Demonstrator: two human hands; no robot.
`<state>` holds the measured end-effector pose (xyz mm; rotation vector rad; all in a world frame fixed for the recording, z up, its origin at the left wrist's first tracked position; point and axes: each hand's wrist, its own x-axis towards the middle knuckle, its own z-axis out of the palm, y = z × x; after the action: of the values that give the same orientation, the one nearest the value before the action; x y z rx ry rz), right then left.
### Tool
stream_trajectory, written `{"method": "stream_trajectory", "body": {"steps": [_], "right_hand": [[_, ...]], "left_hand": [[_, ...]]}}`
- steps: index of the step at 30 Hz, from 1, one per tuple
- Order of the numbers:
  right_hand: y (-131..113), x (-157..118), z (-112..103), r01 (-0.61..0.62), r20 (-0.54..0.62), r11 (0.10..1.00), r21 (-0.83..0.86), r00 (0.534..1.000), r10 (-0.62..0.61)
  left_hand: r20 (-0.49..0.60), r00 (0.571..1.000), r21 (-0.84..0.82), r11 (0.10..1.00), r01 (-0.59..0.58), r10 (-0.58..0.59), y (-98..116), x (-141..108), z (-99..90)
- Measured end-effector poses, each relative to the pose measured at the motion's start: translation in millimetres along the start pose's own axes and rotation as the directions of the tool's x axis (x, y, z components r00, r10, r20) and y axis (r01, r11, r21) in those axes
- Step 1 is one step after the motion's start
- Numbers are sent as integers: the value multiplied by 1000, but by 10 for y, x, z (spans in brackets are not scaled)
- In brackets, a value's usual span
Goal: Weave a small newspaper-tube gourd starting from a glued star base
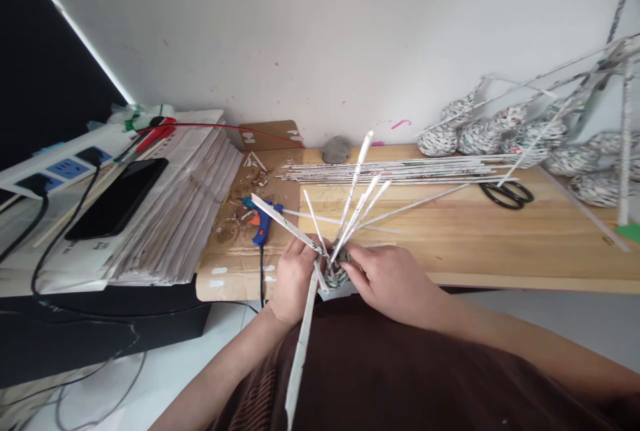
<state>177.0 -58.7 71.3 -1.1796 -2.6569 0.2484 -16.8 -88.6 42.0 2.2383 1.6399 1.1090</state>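
Observation:
A small woven newspaper piece (338, 275) sits at the table's front edge, close to my body, with several rolled paper tubes (356, 181) fanning upward out of it. My left hand (296, 279) is closed around its left side, fingers partly hidden behind the tubes. On the other side my right hand (387, 277) pinches the rim with thumb and fingers. One long flattened paper strip (303, 351) hangs from the weave down over my lap. Another tube (285, 223) slants up to the left above my left hand.
A blue glue gun (263, 224) lies on stained cardboard (230, 254) at left. Newspaper sheets (190, 217) are stacked beyond, bearing a phone (120, 197) and power strip (65, 164). Paper tubes (400, 169), black-handled scissors (507, 195) and woven gourd shapes (480, 137) lie toward the wall.

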Motion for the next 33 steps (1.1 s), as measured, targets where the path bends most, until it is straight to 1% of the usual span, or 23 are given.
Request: {"method": "stream_trajectory", "body": {"steps": [3, 6, 9, 11, 12, 15, 17, 22, 27, 30, 33], "right_hand": [[-13, -24, 19, -23, 16, 999, 29, 1000, 23], [32, -1, 1, -25, -7, 993, 116, 1000, 26], [118, 86, -21, -40, -91, 970, 238, 994, 64], [168, 165, -18, -40, -158, 940, 339, 982, 99], [183, 203, -11, -33, -174, 920, 391, 979, 109], [172, 281, 14, -25, -140, 876, 482, 985, 105], [129, 296, 23, -15, -115, 876, 482, 990, 80], [34, 279, 39, 36, -145, 875, 484, 989, 40], [16, 274, 83, 51, -147, 879, 474, 989, 22], [17, 267, 91, 53, -148, 875, 482, 989, 22], [26, 253, 88, 87, -154, 885, 458, 988, -18]], "left_hand": [[48, 998, 83, 996, -36, 32, 25, 3, -15], [84, 996, 145, 988, -55, 43, 52, -1, -25], [78, 994, 148, 985, -89, 78, 59, -8, -26], [59, 994, 134, 986, -101, 94, 51, -12, -30], [52, 994, 130, 986, -103, 96, 46, -14, -34], [58, 994, 134, 986, -96, 89, 32, -23, -58], [66, 994, 146, 984, -98, 89, 23, -30, -72], [35, 995, 181, 979, -96, 91, 15, -49, -59], [35, 994, 242, 964, -107, 101, 15, -73, -15], [20, 997, 256, 964, -74, 71, -35, -106, 31], [-52, 999, 150, 989, 14, -6, -104, -136, 93]]}}
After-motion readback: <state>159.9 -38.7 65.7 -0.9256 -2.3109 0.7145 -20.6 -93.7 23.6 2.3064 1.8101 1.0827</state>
